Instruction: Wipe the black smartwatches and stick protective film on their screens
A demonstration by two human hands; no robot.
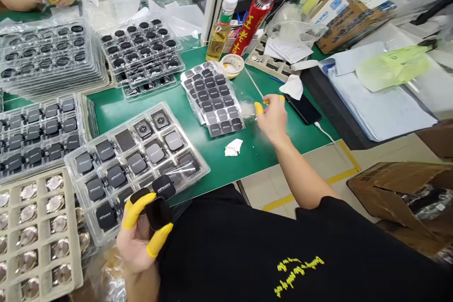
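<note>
Dark square watch body [158, 214], gripped between the yellow-covered thumb and fingertips of the left hand [138, 240], is held above the near edge of a clear tray [204, 169]. A black printed square [163, 186] sits just beyond it; whether the two are joined cannot be told. The right hand [274, 118] is at the near end of a thin white stick [254, 81], and whether its fingers close on it is unclear.

The work looks partway through: many of the tray's compartments show printed dark squares, while two at the far right show bare round watch backs [143, 129] and one beside them a plain dark square [125, 140]. Sheets of printed labels [214, 92] lie farther off.
</note>
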